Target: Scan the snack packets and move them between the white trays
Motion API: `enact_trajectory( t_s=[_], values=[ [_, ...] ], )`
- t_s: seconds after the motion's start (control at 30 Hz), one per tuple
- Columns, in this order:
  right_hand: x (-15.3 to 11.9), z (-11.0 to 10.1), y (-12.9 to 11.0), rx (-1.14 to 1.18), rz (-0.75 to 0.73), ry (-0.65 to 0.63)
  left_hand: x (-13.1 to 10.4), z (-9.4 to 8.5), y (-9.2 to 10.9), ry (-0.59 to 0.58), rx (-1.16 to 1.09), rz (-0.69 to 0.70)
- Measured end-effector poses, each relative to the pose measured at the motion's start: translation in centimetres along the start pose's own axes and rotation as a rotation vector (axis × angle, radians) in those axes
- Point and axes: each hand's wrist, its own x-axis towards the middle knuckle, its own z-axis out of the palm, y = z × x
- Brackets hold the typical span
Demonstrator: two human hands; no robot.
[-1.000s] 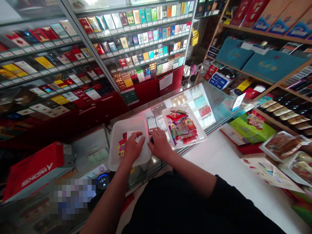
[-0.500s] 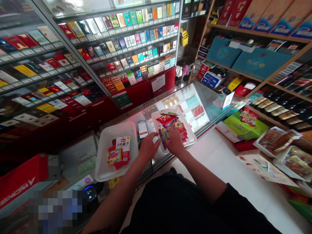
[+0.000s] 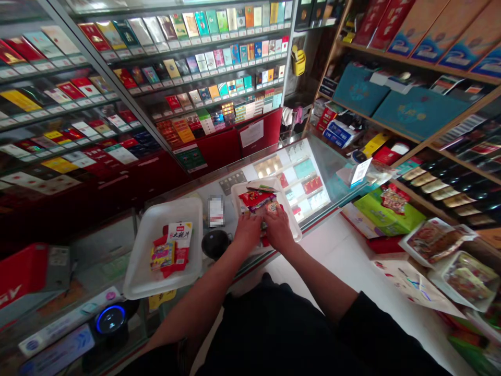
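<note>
Two white trays stand on a glass counter (image 3: 313, 156). The left tray (image 3: 156, 271) holds a few snack packets (image 3: 172, 248), red, white and yellow. The right tray (image 3: 238, 189) holds a pile of colourful snack packets (image 3: 256, 198). My left hand (image 3: 247, 230) and my right hand (image 3: 278, 227) lie side by side on the near part of that pile, fingers curled into the packets. What each hand grips is hidden under the fingers. A phone (image 3: 216, 210) lies between the trays, with a round black object (image 3: 214, 243) just in front of it.
Shelves of cigarette packs (image 3: 203, 62) fill the wall behind the counter. Wooden shelves with boxed goods (image 3: 415, 104) run along the right. Trays of packaged food (image 3: 450, 250) and a green box (image 3: 387, 211) sit low on the right. A black device with a blue ring (image 3: 109, 321) is at lower left.
My left hand left the left tray, where it set down packets, and crossed to the right tray. My right hand moved from the phone into the same pile. The view shifted right.
</note>
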Motion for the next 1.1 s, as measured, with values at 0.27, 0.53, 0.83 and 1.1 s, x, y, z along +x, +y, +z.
enact_trajectory(
  t_s=[0.27, 0.53, 0.83, 1.1],
  values=[
    [1.1, 0.3, -0.4, -0.088, -0.078, -0.096, 0.4, 0.5, -0.3, -0.055, 0.042, -0.053],
    [0.8, -0.2, -0.1, -0.082, -0.044, -0.061, -0.7, -1.6, -1.1, -0.046, -0.113, -0.027],
    [-0.3, -3.3, -3.5, 0.511, 0.167, -0.015, -5.1, -4.7, -5.1, 0.171, -0.773, -0.111],
    [-0.3, -3.3, -9.6, 0.98, 0.299, 0.077, -9.5, -7.8, -6.5, 0.261, -1.227, -0.295]
  ],
)
